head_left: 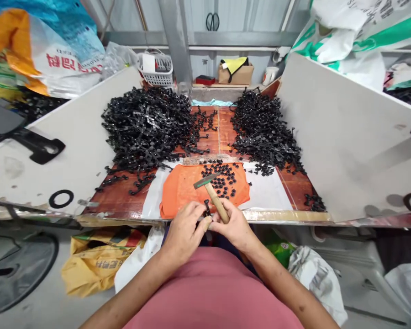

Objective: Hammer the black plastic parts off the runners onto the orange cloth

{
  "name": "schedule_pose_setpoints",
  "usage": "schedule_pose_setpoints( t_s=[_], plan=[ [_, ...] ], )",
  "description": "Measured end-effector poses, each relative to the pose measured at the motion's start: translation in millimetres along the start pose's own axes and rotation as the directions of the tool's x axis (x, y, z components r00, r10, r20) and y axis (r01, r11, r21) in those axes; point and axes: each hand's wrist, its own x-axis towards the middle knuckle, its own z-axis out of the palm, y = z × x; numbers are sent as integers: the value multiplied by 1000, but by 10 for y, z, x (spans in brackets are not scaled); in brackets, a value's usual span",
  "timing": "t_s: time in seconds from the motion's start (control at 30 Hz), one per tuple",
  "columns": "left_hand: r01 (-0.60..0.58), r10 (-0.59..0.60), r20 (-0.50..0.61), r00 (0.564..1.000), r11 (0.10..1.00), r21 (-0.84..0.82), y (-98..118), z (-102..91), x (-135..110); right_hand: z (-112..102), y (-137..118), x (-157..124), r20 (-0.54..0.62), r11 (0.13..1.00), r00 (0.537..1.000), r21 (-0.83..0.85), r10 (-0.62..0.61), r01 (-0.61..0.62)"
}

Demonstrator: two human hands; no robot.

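My right hand (233, 227) is wrapped round the wooden handle of a small hammer (216, 201), whose metal head with a green stripe points up and left over an orange cloth (180, 187). Between the fingers of my left hand (185, 230) is a small black plastic part (207, 208), its upper end sticking up at the table's front edge. The fingertips of both hands meet close together there, and the lower end of the part is hidden by them. Several small round black pieces (226, 178) lie scattered on the cloth just beyond the hammer head.
Large heaps of black plastic parts stand at left (147, 128) and right (265, 128) on the red-brown table (222, 123). Pale boards (332, 128) wall both sides. At the back are a white basket (162, 75), a cardboard box (238, 75) and hanging scissors (212, 21).
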Motion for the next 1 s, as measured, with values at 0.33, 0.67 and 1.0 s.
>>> schedule_pose_setpoints(
  t_s=[0.33, 0.67, 1.0],
  plan=[
    [7, -16, -103, 995, 997, -83, -193, -77, 52, -81, 44, -278, -171, 981, 977, -167, -128, 99],
    [-168, 140, 109, 984, 934, 315, -450, -170, 588, -968, 391, -561, -430, 772, 885, -619, -180, -144],
    [-157, 77, 204, 976, 897, 413, -558, -24, 803, -976, 452, -555, -395, 668, 897, -724, -197, -172]
  ],
)
